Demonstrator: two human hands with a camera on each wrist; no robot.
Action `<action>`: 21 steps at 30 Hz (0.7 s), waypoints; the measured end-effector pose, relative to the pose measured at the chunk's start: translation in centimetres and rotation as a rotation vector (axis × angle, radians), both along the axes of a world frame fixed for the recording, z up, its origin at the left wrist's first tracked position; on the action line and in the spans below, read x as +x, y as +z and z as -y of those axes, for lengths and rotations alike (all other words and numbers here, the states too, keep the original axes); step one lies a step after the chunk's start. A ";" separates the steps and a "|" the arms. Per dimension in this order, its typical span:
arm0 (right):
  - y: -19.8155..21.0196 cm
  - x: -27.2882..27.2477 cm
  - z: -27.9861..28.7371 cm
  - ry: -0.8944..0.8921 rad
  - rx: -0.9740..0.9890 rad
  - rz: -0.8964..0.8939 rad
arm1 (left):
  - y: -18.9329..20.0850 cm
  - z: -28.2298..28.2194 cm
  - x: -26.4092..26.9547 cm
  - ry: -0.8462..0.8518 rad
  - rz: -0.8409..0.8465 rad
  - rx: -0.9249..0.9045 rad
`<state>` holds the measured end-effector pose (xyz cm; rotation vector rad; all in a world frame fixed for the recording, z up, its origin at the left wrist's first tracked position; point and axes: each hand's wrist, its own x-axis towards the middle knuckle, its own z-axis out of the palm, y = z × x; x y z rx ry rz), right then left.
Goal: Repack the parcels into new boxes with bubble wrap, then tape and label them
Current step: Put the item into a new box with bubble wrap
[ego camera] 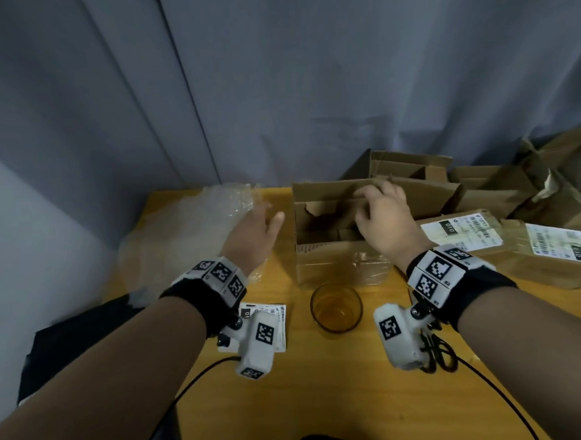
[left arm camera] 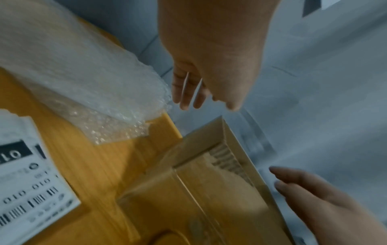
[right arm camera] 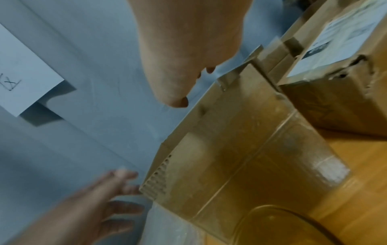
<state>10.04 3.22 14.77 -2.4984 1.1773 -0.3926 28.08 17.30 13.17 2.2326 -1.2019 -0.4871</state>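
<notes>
An open brown cardboard box (ego camera: 331, 261) stands at the middle of the yellow table (ego camera: 359, 401), its front taped. My right hand (ego camera: 372, 202) hovers over the box's far side with loosely bent fingers; I see nothing held in it. In the left wrist view its fingers (left arm camera: 293, 182) lie near the box's far wall (left arm camera: 236, 149). A sheet of bubble wrap (ego camera: 195, 224) lies at the back left. My left hand (ego camera: 265, 214) is stretched out beside its right edge, fingers (left arm camera: 188, 92) straight and empty. A clear glass (ego camera: 336, 308) stands in front of the box.
Printed shipping labels (ego camera: 277, 318) lie under my left wrist. Scissors (ego camera: 437, 353) rest by my right wrist. Two sealed, labelled parcels (ego camera: 461, 234) (ego camera: 553, 260) sit at the right, with flattened cartons (ego camera: 414, 173) behind. A black object (ego camera: 79, 335) lies left of the table.
</notes>
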 end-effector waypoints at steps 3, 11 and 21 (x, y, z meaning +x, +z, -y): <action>-0.2 1.5 -0.5 0.090 0.031 -0.014 | -2.4 -1.1 3.0 -0.024 0.119 0.279; -1.4 5.2 -2.9 0.079 -0.039 -0.012 | -9.2 -3.7 4.1 -0.071 0.246 0.623; -2.1 7.0 -4.2 0.091 -0.089 -0.035 | -9.9 -3.0 7.5 0.018 0.323 0.497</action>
